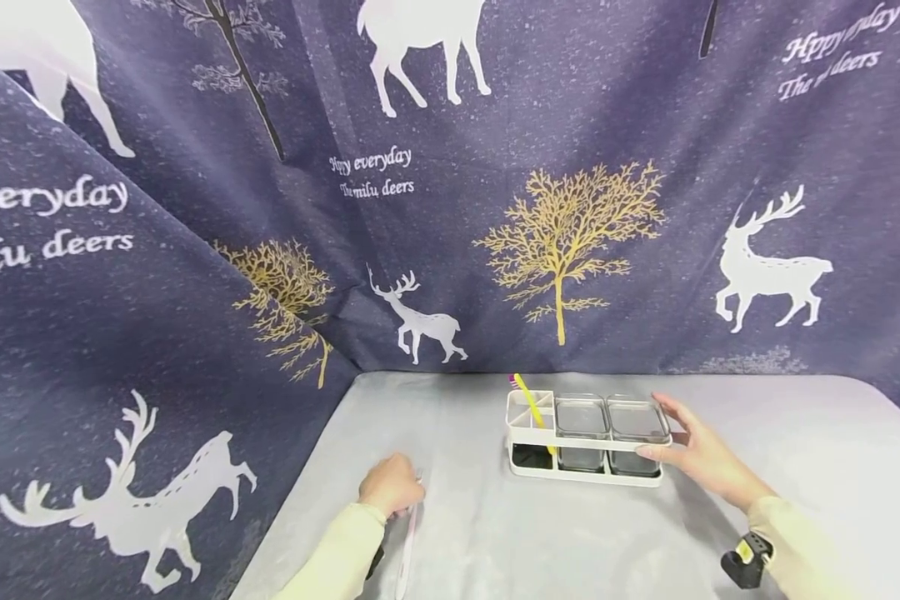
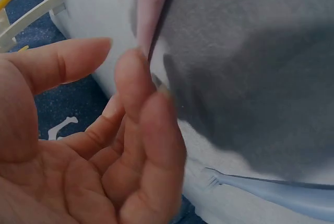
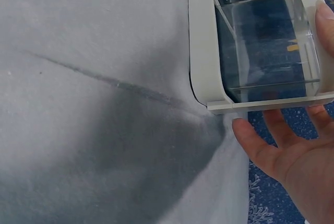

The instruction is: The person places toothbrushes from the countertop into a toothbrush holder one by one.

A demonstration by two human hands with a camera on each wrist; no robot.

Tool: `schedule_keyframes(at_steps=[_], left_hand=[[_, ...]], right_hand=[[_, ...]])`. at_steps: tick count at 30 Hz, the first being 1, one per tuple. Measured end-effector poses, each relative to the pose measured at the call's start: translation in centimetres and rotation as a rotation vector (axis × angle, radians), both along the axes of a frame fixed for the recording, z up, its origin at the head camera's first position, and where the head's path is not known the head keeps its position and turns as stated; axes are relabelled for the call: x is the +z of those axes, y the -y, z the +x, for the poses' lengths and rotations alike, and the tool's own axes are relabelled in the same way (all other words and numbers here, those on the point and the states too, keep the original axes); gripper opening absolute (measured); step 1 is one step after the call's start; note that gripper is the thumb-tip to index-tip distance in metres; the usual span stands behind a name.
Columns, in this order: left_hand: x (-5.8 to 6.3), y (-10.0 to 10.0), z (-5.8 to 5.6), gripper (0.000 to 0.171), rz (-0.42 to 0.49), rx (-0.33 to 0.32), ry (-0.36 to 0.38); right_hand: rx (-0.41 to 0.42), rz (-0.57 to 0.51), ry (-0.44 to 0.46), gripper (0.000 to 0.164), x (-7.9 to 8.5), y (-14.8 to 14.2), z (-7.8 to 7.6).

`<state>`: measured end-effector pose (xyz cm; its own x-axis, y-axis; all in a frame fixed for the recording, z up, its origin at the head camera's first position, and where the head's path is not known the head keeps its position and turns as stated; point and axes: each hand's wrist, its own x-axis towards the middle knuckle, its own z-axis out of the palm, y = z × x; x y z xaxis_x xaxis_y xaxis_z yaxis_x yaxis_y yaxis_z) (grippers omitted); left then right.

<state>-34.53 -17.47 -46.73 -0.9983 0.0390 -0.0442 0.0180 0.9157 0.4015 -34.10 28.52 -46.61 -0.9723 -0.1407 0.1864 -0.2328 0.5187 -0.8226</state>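
My left hand (image 1: 392,485) is low over the table's left part, above a pale pink toothbrush (image 1: 407,550). In the left wrist view its fingers are loosely bent, with fingertips right at the tapered pink handle (image 2: 152,10) and the thumb apart from them. A blue toothbrush (image 2: 276,195) lies below that hand. My right hand (image 1: 701,450) holds the right end of a white two-tier toothbrush holder (image 1: 585,478), thumb on its front rail and fingers at the end wall. A yellow toothbrush (image 1: 534,407) leans in the holder's left compartment.
Two clear cups (image 1: 581,417) occupy the middle and right of the holder. The grey-covered table (image 1: 465,533) meets a dark blue deer-patterned curtain (image 1: 450,225) behind and another fold of it on the left.
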Motion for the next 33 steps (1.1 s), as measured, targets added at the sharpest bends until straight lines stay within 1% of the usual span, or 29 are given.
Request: schedule_keyframes(at_steps=[3,9,12,16,20,23,28,33], left_hand=[[-0.4,0.1,0.1,0.015,-0.009,0.012,0.018],[-0.8,0.0,0.4,0.014,0.007,0.005,0.046],[-0.8,0.1,0.6,0.012,0.018,-0.018,0.05],[-0.8,-0.1,0.6,0.01,0.037,-0.031,0.049],[-0.9,-0.5,0.5,0.014,0.042,-0.023,0.044],[-0.9,-0.5,0.5,0.014,0.053,-0.019,0.042],[-0.7,-0.4,0.2,0.013,0.092,-0.02,0.026],[0.3,-0.3,-0.2,0.012,0.134,-0.027,-0.032]], right_hand=[[-0.004,-0.01,-0.002,0.099,-0.3,0.2,-0.1],[-0.018,0.003,-0.021,0.097,-0.3,0.1,-0.1],[-0.027,0.005,-0.027,0.096,-0.3,0.2,-0.2],[-0.035,-0.01,-0.023,0.096,-0.2,0.2,-0.2],[-0.034,-0.022,-0.015,0.097,-0.2,0.1,-0.1],[-0.035,-0.023,-0.025,0.096,-0.2,0.1,0.0],[-0.04,-0.023,-0.028,0.095,0.0,0.1,0.1],[-0.036,-0.031,-0.032,0.095,-0.1,0.2,-0.1]])
